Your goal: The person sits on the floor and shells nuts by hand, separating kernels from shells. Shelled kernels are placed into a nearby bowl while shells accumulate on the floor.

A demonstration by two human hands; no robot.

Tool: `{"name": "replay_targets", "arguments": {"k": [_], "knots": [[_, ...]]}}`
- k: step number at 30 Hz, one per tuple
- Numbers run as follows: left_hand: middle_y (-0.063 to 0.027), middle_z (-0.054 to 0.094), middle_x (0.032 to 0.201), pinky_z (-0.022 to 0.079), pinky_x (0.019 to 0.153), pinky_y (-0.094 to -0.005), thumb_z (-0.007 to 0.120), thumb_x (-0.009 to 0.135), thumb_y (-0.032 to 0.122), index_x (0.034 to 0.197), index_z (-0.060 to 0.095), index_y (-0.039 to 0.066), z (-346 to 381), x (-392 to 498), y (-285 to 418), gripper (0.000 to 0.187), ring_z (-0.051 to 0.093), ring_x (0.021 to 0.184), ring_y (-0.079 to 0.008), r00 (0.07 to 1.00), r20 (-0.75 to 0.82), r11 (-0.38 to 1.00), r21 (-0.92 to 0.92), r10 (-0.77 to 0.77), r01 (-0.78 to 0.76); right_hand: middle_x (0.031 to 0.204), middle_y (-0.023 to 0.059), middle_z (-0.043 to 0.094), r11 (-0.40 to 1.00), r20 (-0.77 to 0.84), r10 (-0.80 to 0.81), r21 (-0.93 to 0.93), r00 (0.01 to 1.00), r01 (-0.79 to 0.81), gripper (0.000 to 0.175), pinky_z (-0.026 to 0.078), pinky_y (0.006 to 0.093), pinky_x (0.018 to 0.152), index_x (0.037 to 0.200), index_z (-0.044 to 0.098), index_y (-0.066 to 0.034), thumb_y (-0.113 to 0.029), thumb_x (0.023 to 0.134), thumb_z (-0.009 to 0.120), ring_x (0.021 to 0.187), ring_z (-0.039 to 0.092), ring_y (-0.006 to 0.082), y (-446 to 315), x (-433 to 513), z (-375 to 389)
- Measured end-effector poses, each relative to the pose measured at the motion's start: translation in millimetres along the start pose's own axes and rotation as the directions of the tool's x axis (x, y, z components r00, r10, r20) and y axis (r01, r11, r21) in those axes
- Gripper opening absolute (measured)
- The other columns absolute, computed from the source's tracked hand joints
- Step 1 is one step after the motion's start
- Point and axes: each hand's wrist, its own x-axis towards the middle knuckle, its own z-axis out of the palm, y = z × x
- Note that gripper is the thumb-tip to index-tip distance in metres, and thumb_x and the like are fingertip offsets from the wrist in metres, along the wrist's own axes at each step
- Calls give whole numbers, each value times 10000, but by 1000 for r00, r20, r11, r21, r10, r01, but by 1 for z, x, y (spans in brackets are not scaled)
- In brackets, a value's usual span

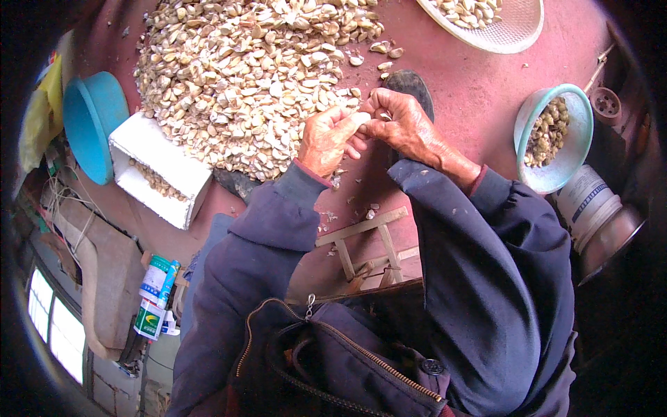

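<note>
My left hand (327,139) and my right hand (405,124) meet at the fingertips, pinching a small garlic clove that the fingers mostly hide. A pale bit of garlic (385,117) shows in the curl of my right fingers. Just beyond and to the left of my hands spreads a large heap of garlic cloves (245,88), many with papery skin. A few loose cloves (384,65) lie at its right edge. Under my right hand is the toe of a dark shoe (409,83); another dark shoe (234,182) touches the heap's near edge.
A white foam box (156,138) with some cloves and a blue basin (96,120) are at left. Far right are a pale sieve basket (513,36) of cloves and a teal-rimmed basin (555,180) of brownish pieces, above a white bucket (583,198). A wooden frame (365,227) lies below my hands.
</note>
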Motion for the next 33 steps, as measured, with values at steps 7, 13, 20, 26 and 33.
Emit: {"name": "replay_targets", "arguments": {"k": [7, 13, 20, 26, 33], "knots": [[-99, 679, 915, 554, 610, -228, 593, 994, 216, 1111, 609, -34, -7, 3, -7, 277, 666, 728, -146, 988, 124, 965, -257, 91, -57, 804, 53, 665, 992, -16, 17, 124, 1000, -15, 135, 510, 301, 741, 961, 638, 37, -41, 860, 682, 785, 598, 112, -4, 0, 0], [-100, 681, 914, 565, 643, -257, 581, 999, 180, 1108, 608, -29, -13, 6, -9, 238, 672, 754, -162, 979, 145, 951, -292, 144, -96, 825, 38, 670, 959, 16, -15, 282, 1000, 10, 145, 511, 281, 758, 973, 666, 37, -76, 889, 702, 790, 601, 93, -6, -1, 1], [-63, 694, 896, 552, 628, -240, 653, 953, 127, 1042, 636, 5, -8, 4, -4, 152, 656, 721, -115, 970, 10, 970, 1, 243, -243, 855, 27, 684, 960, -44, 31, 280, 999, -18, 183, 502, 272, 761, 1005, 688, 27, -115, 890, 707, 822, 594, 93, 12, 3, 0], [-33, 686, 892, 529, 653, -211, 676, 918, 41, 1011, 635, 14, -1, 2, -5, 106, 643, 764, -81, 918, -45, 899, 224, 395, -376, 863, 27, 685, 972, -28, 46, 232, 999, -38, 222, 493, 280, 761, 1003, 701, 13, -182, 897, 705, 833, 582, 84, 22, 3, 0], [-15, 671, 864, 518, 655, -198, 696, 863, -20, 1000, 632, 15, 1, 1, -4, 155, 626, 758, -64, 898, -64, 858, 332, 434, -391, 821, 7, 647, 969, -14, 31, 244, 999, -27, 229, 458, 287, 693, 980, 718, -8, -221, 901, 698, 784, 544, 86, 27, 2, 2]]}}
